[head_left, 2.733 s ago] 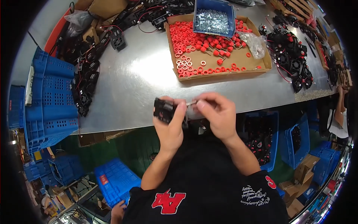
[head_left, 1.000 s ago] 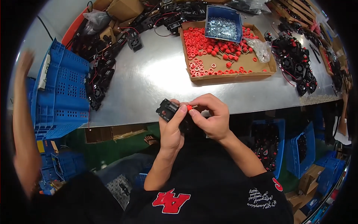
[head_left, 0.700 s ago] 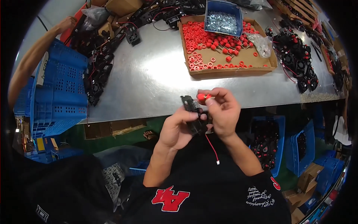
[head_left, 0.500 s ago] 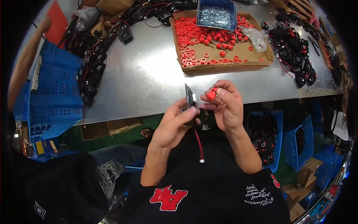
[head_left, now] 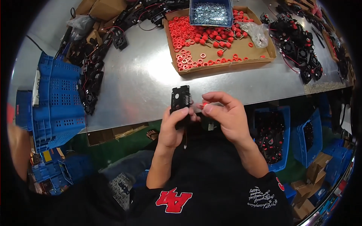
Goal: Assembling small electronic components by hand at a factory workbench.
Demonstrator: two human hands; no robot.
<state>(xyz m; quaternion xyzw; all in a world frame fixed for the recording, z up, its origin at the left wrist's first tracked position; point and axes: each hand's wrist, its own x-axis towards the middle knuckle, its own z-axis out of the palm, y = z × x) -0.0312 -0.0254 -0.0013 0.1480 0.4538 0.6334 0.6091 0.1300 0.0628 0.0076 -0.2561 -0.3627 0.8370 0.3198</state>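
Observation:
My left hand is closed around a flat black plastic unit, held upright over the table's near edge; a thin wire hangs below it. Just to its right, my right hand pinches a small red plastic part between thumb and fingertips, close to the unit's side. Blur and fingers hide the red part's exact shape and whether it touches the unit. Beyond my hands lies a shallow cardboard tray with red rings and red knobs on metal shafts.
A blue bin of small metal pieces sits on the tray's far edge. Black fan assemblies crowd the table's right; black wired parts line its left beside a blue crate. Below right stands another blue bin. Another person's arm shows far left.
The black unit has turned from edge-on to show its flat face. My right hand has moved slightly left and down with the red part. At left, the other person's arm has dropped.

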